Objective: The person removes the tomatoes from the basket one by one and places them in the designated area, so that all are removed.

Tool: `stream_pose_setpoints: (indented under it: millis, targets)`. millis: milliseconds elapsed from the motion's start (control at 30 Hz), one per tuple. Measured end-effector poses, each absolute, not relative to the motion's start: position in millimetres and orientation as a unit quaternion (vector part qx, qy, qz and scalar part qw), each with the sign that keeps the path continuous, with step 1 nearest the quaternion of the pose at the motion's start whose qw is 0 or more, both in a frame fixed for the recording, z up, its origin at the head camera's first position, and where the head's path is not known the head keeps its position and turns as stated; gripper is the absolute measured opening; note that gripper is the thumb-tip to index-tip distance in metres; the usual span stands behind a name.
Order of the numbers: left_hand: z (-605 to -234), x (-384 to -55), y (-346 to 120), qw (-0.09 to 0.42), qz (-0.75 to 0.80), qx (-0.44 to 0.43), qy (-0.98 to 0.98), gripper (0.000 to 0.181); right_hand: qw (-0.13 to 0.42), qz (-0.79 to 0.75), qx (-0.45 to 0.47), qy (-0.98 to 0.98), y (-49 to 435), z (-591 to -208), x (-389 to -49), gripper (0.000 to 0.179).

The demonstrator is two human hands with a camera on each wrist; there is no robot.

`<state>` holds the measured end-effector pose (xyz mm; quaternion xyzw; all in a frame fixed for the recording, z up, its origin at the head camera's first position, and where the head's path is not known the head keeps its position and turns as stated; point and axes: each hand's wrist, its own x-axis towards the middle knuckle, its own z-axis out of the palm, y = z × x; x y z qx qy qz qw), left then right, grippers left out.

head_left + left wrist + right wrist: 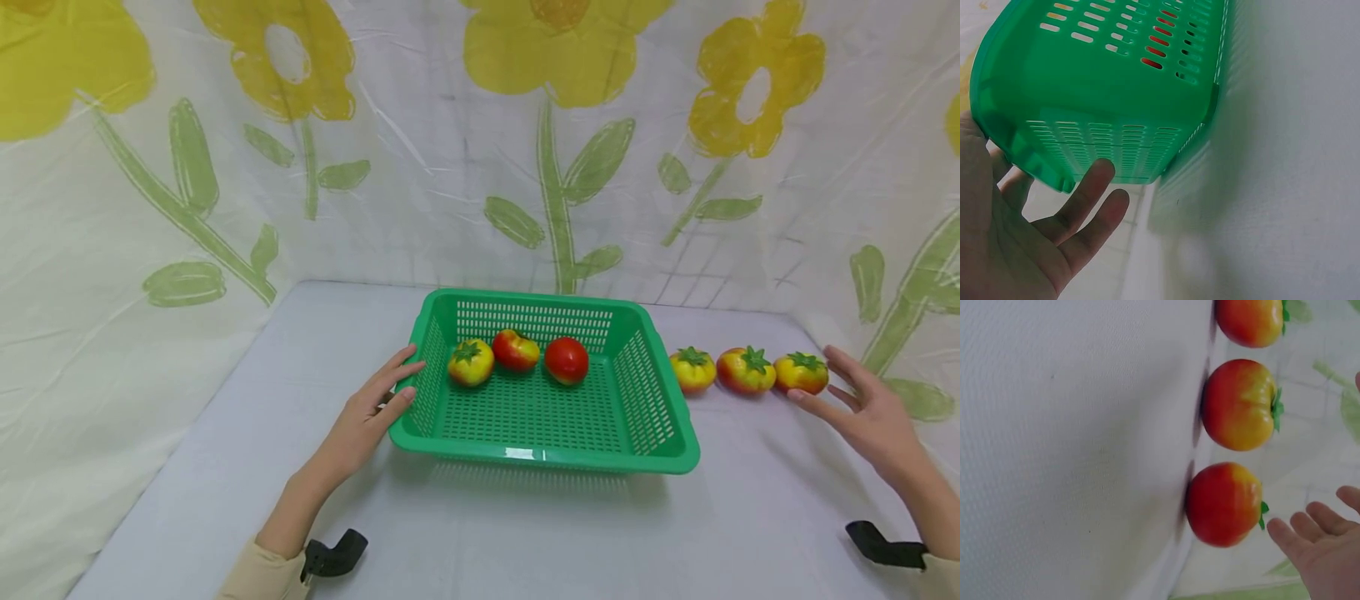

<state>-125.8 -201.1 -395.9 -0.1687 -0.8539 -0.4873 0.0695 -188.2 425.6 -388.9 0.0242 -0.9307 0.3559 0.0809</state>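
A green plastic basket (pixel 517 461) stands on the table, holding a yellow-red tomato (pixel 471 363), a red-yellow tomato (pixel 515 351) lying tilted and a red tomato (pixel 566 361). My left hand (pixel 367 417) touches the basket's left rim, its fingers loosely spread; in the left wrist view some fingers (pixel 1094 181) extend along the outside of the wall. Right of the basket, three red-yellow tomatoes with green leafy tops stand in a row: left (pixel 692 371), middle (pixel 746 371) and right (pixel 801 372). Around the right one, my right hand (pixel 870 412) has its fingers spread, holding nothing.
A pale cloth covers the table (pixel 525 542). Behind and at the sides hangs a white curtain (pixel 420 208) printed with yellow flowers. Each wrist carries a black camera mount, the left mount (pixel 335 554) and the right mount (pixel 885 546).
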Motion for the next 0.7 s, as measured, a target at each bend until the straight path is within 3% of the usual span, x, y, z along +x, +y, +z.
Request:
stream_pose_setpoints:
  millis: [700]
  targets:
    - [-396,-126,-203,0.062,-0.49,-0.169,-0.853,0.042,0.1,0.351,0.073,-0.928,381,-377,-178,0.074]
